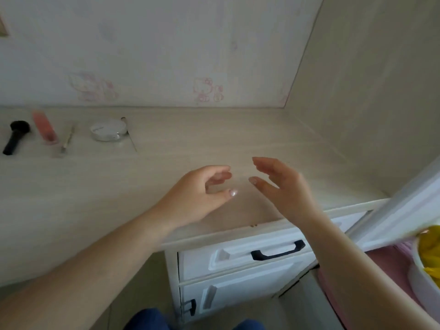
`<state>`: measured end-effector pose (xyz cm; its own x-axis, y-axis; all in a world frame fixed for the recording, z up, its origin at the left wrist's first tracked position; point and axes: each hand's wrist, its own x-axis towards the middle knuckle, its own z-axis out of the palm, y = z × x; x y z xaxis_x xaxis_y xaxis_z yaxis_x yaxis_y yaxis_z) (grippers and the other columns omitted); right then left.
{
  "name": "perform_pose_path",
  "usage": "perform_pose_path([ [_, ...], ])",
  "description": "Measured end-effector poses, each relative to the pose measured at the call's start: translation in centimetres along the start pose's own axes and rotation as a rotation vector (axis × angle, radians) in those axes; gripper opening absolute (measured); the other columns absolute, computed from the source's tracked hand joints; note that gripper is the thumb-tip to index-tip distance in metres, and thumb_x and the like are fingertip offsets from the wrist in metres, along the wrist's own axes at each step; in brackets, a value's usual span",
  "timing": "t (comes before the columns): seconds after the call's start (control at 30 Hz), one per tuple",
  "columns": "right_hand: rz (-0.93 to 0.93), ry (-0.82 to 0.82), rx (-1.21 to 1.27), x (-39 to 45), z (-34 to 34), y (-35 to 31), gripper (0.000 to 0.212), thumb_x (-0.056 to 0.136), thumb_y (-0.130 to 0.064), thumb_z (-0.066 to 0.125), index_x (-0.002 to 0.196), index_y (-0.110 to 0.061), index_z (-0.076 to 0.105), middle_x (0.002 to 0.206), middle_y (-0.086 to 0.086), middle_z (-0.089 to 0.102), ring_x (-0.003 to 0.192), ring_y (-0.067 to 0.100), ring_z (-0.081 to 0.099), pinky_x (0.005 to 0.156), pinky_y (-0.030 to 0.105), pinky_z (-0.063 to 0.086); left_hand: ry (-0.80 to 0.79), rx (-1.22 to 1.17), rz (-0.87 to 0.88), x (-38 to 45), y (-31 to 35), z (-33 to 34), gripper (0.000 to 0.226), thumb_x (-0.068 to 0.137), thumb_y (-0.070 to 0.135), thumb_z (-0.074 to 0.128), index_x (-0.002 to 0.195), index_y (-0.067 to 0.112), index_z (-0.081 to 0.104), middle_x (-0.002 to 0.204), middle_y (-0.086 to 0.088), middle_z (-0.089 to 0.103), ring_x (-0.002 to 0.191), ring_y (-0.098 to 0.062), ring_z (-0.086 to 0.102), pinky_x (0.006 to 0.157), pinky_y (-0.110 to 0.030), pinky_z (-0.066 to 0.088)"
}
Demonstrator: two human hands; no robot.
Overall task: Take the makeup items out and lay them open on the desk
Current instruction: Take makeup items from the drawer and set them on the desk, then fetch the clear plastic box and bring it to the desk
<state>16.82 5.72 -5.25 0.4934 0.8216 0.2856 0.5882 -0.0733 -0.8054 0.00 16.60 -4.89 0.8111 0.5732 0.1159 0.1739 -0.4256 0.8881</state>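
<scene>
Several makeup items lie in a row at the far left of the light wooden desk: a black brush, a pink tube, a thin metal tool and a round white compact with its lid shut. My left hand and my right hand hover over the middle of the desk near its front edge, facing each other a short gap apart. Both have curled, spread fingers and hold nothing.
Below the desk's front edge is a white drawer with a black handle, and a white door under it. A side panel walls in the right. A white tub with something yellow sits at the lower right.
</scene>
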Motion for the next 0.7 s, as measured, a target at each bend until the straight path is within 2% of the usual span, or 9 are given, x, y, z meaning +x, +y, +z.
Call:
perform_pose_path([
  [0.07, -0.016, -0.044, 0.056, 2.3, 0.4, 0.0, 0.039, 0.082, -0.02, 0.069, 0.102, -0.051, 0.056, 0.112, -0.02, 0.062, 0.107, -0.003, 0.059, 0.094, 0.015, 0.043, 0.044, -0.11, -0.017, 1.6, -0.4, -1.2, 0.044, 0.084, 0.015, 0.067, 0.126, 0.02, 0.054, 0.125, 0.008, 0.06, 0.116, 0.002, 0.055, 0.104, -0.018, 0.039],
  [0.13, -0.033, -0.074, 0.118, 4.9, 0.7, 0.2, 0.042, 0.081, -0.016, 0.07, 0.102, -0.051, 0.059, 0.111, -0.02, 0.064, 0.108, -0.003, 0.06, 0.094, 0.013, 0.043, 0.066, -0.164, -0.007, 3.7, -0.9, -2.8, 0.039, 0.082, 0.014, 0.07, 0.116, 0.028, 0.057, 0.121, 0.012, 0.062, 0.113, 0.006, 0.056, 0.101, -0.013, 0.04],
  [0.2, -0.024, -0.125, 0.179, 7.7, 0.8, 0.6, 0.041, 0.078, -0.018, 0.072, 0.097, -0.053, 0.064, 0.109, -0.022, 0.067, 0.108, -0.001, 0.061, 0.095, 0.021, 0.046, 0.089, -0.213, -0.029, 5.5, -1.6, -4.5, 0.04, 0.073, 0.03, 0.075, 0.108, 0.036, 0.057, 0.117, 0.018, 0.064, 0.112, 0.006, 0.057, 0.099, -0.012, 0.041],
  [0.27, 0.017, -0.17, 0.214, 10.4, 0.9, 0.5, 0.04, 0.077, -0.017, 0.072, 0.094, -0.053, 0.065, 0.107, -0.026, 0.067, 0.107, -0.003, 0.061, 0.093, 0.024, 0.047, 0.126, -0.231, -0.076, 7.1, -2.2, -6.1, 0.047, 0.062, 0.043, 0.07, 0.107, 0.039, 0.058, 0.115, 0.024, 0.064, 0.112, 0.006, 0.057, 0.097, -0.012, 0.043],
  [0.37, 0.075, -0.216, 0.215, 12.8, 1.2, -0.8, 0.039, 0.081, -0.01, 0.07, 0.098, -0.045, 0.063, 0.11, -0.022, 0.066, 0.106, -0.003, 0.061, 0.092, 0.022, 0.048, 0.155, -0.249, -0.177, 8.1, -2.1, -7.1, 0.044, 0.066, 0.034, 0.068, 0.108, 0.039, 0.056, 0.111, 0.027, 0.064, 0.11, 0.007, 0.058, 0.095, -0.01, 0.043],
  [0.47, 0.14, -0.313, 0.214, 15.8, 0.6, -3.9, 0.037, 0.082, -0.011, 0.069, 0.101, -0.043, 0.062, 0.113, -0.019, 0.065, 0.108, -0.002, 0.061, 0.096, 0.03, 0.049, 0.148, -0.276, -0.266, 9.1, 0.3, -8.9, 0.046, 0.065, 0.036, 0.069, 0.108, 0.039, 0.055, 0.113, 0.02, 0.064, 0.109, 0.007, 0.058, 0.094, -0.013, 0.045],
  [0.57, 0.159, -0.373, 0.193, 17.4, 0.3, -7.0, 0.038, 0.082, -0.013, 0.07, 0.102, -0.045, 0.061, 0.114, -0.02, 0.064, 0.108, -0.003, 0.06, 0.097, 0.033, 0.049, 0.147, -0.321, -0.341, 9.6, 2.8, -11.0, 0.051, 0.072, 0.031, 0.077, 0.118, 0.027, 0.056, 0.115, 0.014, 0.062, 0.109, 0.007, 0.057, 0.091, -0.012, 0.047],
  [0.63, 0.189, -0.395, 0.214, 17.9, 0.1, -9.1, 0.039, 0.082, -0.012, 0.069, 0.101, -0.045, 0.06, 0.113, -0.02, 0.064, 0.105, -0.005, 0.061, 0.097, 0.03, 0.049, 0.205, -0.321, -0.362, 9.6, 4.7, -12.3, 0.048, 0.079, 0.018, 0.072, 0.124, 0.017, 0.055, 0.114, 0.012, 0.063, 0.105, 0.01, 0.058, 0.086, -0.009, 0.047],
  [0.7, 0.206, -0.428, 0.245, 18.2, -0.1, -11.2, 0.038, 0.083, -0.01, 0.069, 0.102, -0.042, 0.06, 0.116, -0.015, 0.065, 0.103, -0.008, 0.061, 0.092, 0.021, 0.05, 0.28, -0.304, -0.371, 9.2, 6.5, -13.7, 0.043, 0.083, 0.011, 0.067, 0.123, 0.018, 0.056, 0.114, 0.013, 0.063, 0.105, 0.011, 0.057, 0.082, -0.006, 0.047],
])
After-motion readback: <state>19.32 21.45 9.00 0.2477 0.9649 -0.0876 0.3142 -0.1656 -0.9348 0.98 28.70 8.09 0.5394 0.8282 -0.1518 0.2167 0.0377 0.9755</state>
